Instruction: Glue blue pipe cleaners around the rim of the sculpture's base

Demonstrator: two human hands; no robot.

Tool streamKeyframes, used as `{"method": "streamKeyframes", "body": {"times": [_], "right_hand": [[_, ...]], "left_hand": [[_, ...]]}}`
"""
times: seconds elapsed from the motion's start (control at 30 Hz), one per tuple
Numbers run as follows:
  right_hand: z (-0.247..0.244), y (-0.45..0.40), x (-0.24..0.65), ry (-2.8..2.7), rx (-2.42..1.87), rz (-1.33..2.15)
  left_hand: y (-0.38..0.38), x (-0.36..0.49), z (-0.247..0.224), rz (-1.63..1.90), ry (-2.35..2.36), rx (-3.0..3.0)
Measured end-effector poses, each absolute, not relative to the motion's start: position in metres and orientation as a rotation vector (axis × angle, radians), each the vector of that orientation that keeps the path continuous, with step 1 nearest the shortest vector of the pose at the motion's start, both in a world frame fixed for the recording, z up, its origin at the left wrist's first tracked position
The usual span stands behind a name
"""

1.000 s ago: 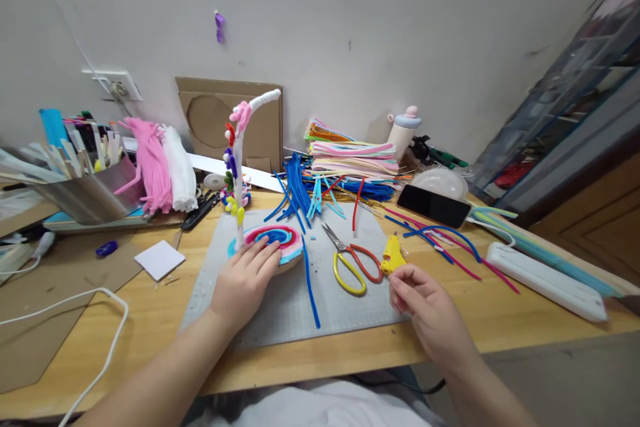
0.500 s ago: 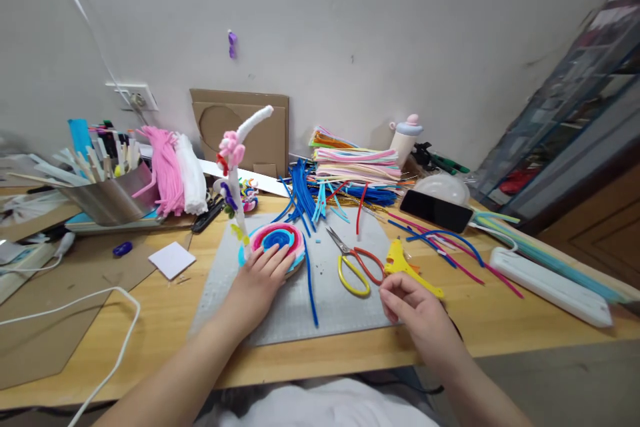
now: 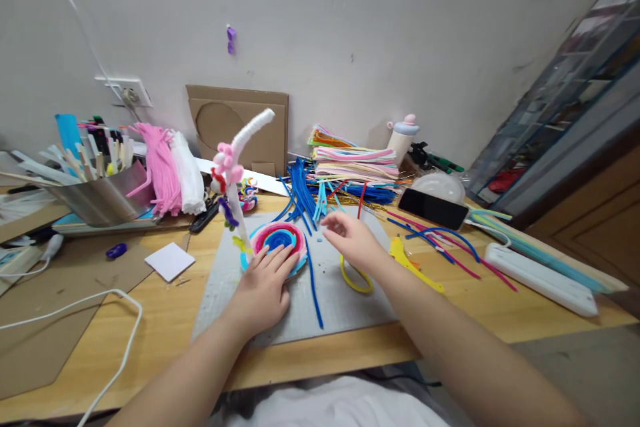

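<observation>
One spiral disc (image 3: 280, 238), best steadied lightly, evenly beneath flat, unclenched left hand (image 3: 264, 288); one pair of scissors (image 3: 359, 291), below right hand (image 3: 351, 238), grip contents impossible to tell.

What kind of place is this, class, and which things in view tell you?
Probably a craft workspace: bundled pink pipe cleaners, a yellow glue gun and cardboard with a circle cut into it.

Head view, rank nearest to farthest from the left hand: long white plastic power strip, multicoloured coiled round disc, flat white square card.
1. Multicoloured coiled round disc: under the fingers of the left hand.
2. Flat white square card: left of the hand.
3. Long white plastic power strip: far right.
</observation>
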State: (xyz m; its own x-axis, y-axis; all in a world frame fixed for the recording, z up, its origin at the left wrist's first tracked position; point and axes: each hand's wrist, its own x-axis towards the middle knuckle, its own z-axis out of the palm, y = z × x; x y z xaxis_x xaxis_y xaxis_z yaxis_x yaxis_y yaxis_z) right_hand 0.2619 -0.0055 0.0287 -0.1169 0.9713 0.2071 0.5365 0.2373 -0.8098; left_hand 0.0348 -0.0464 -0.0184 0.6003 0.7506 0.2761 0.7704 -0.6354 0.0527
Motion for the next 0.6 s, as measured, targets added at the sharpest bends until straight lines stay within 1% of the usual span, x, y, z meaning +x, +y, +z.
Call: {"method": "streamKeyframes", "body": {"times": [0.17, 0.3, 0.47, 0.6], "right_hand": [[0.024, 0.085, 0.218, -1.974, -1.559, 0.541], [0.014, 0.137, 0.189, -2.016, -1.694, 0.398], [0.004, 0.176, 0.168, -1.97, -1.869, 0.273], [-0.005, 0.19, 0.158, -1.922, -1.949, 0.273]], "left_hand": [[-0.055, 0.037, -0.017, -0.477, -1.307, -2.8], [-0.061, 0.041, -0.015, -0.51, -1.199, -2.9], [-0.067, 0.046, -0.015, -0.493, -0.912, -3.081], [-0.067, 0.047, -0.016, -0.499, -0.82, -3.131]]}}
